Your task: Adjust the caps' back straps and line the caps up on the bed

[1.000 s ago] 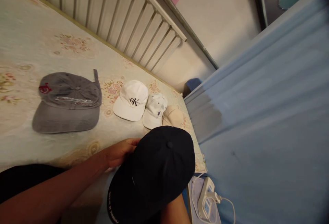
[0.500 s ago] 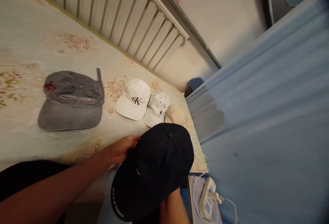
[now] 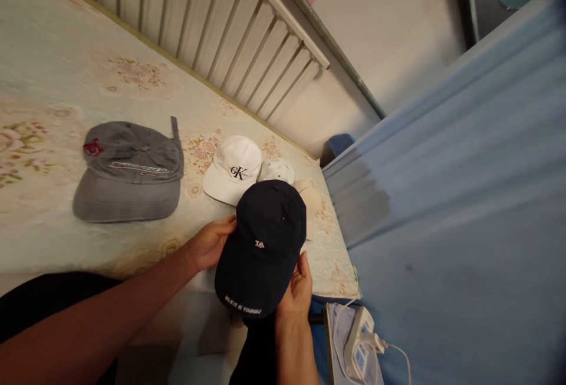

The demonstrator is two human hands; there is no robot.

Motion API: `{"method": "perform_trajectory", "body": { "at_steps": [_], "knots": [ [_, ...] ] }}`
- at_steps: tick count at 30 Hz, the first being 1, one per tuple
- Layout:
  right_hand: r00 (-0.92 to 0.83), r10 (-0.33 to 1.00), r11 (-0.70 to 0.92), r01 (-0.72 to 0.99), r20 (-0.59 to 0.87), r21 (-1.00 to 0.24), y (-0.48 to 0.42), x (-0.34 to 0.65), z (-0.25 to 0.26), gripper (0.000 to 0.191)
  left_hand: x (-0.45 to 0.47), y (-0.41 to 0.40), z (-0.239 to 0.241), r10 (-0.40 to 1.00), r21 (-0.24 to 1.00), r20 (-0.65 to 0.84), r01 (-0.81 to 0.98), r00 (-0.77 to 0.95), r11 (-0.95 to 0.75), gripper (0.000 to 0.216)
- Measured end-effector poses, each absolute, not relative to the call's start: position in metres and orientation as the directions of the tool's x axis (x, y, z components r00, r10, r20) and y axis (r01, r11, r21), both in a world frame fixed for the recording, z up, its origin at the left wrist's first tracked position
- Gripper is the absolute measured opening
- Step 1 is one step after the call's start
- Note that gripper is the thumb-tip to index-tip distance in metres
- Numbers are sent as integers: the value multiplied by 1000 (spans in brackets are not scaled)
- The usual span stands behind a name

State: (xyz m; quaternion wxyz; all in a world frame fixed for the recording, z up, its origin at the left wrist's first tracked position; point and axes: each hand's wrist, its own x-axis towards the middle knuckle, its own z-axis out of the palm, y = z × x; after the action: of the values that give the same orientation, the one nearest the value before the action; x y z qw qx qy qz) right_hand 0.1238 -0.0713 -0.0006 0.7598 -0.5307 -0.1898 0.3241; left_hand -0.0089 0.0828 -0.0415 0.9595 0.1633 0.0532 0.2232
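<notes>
Between my two hands is a dark navy baseball cap (image 3: 265, 237), its brim pointing down toward me, with "BELIEVE IN YOURSELF" along the brim edge and small white letters on the front. My left hand (image 3: 213, 243) grips its left side, fingertips partly hidden behind it. On the other side my right hand (image 3: 297, 288) is closed on the cap's right edge. Behind it on the bed lie a white cap (image 3: 233, 167) with black "CK" lettering, a second white cap (image 3: 276, 171) and a beige cap (image 3: 312, 199), both partly covered. A grey cap (image 3: 130, 173) with red embroidery rests at left.
The caps lie on a bed with a floral sheet (image 3: 132, 99). Along its far side runs a slatted rail (image 3: 212, 25). A blue curtain (image 3: 451, 226) hangs at right. A white power strip (image 3: 357, 344) with cables sits on a small surface at lower right.
The navy cap has been raised away from me and turned so its front lettering faces me. My right hand has come into view at its right side. The other caps stay put.
</notes>
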Motion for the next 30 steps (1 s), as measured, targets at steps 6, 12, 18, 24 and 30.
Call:
{"method": "perform_trajectory", "body": {
  "at_steps": [6, 12, 18, 24, 30],
  "knots": [
    [659, 723, 217, -500, -206, -838, -77, 128, -9, 28, -11, 79, -34, 407, 329, -20, -379, 913, 865, 31],
    [589, 751, 224, -653, -299, -723, -74, 128, -19, 36, -13, 76, -32, 374, 323, 71, -376, 925, 869, 32],
    [603, 742, 216, -628, -292, -748, -75, 130, -35, 38, -13, 75, -35, 368, 293, 71, -372, 927, 881, 33],
    [547, 776, 189, -677, -315, -711, -72, 132, -57, 35, -13, 72, -37, 350, 255, -30, -331, 936, 908, 26],
    [541, 782, 161, -654, -308, -739, -68, 134, -77, 33, -15, 69, -35, 356, 249, 42, -354, 934, 901, 29]
  ]
}}
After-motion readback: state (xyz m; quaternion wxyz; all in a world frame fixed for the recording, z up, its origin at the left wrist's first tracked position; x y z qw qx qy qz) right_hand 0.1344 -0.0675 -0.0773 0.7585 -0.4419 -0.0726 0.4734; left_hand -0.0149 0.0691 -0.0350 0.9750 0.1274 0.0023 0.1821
